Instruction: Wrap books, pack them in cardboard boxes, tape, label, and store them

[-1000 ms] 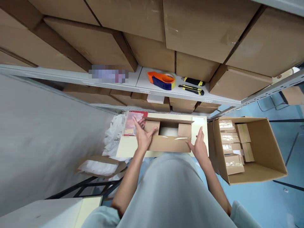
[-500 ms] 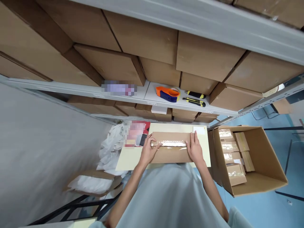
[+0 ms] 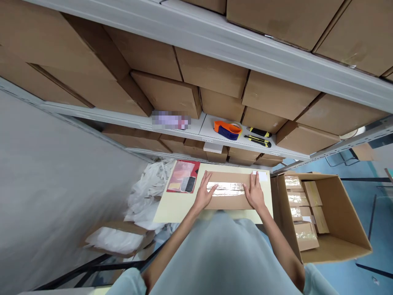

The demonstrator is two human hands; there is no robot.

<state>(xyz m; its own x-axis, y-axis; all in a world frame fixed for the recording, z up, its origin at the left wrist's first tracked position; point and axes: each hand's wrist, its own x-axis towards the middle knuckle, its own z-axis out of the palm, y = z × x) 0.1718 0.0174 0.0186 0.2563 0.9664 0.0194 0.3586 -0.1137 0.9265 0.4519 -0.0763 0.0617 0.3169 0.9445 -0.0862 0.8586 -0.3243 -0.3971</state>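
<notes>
A flat brown cardboard box (image 3: 229, 201) lies on the pale yellow table (image 3: 172, 207), with shiny clear tape (image 3: 227, 189) running lengthwise over its middle. My left hand (image 3: 204, 194) rests on the box's left end, fingers spread and thumb at the tape's end. On the right end lies my right hand (image 3: 254, 194), its fingers stretched out and its thumb by the tape. Neither hand is closed round anything.
A large open carton (image 3: 346, 209) with several taped boxes stands at the right. A red packet (image 3: 195, 169) lies on the table's left. An orange tape dispenser (image 3: 227, 130) and box cutters (image 3: 258, 141) lie on the shelf (image 3: 196, 137). White plastic (image 3: 144, 196) is heaped at left.
My left hand has gone from curling round the box's left edge to lying spread on its top. The box sits slightly further right in view, and the head view has shifted.
</notes>
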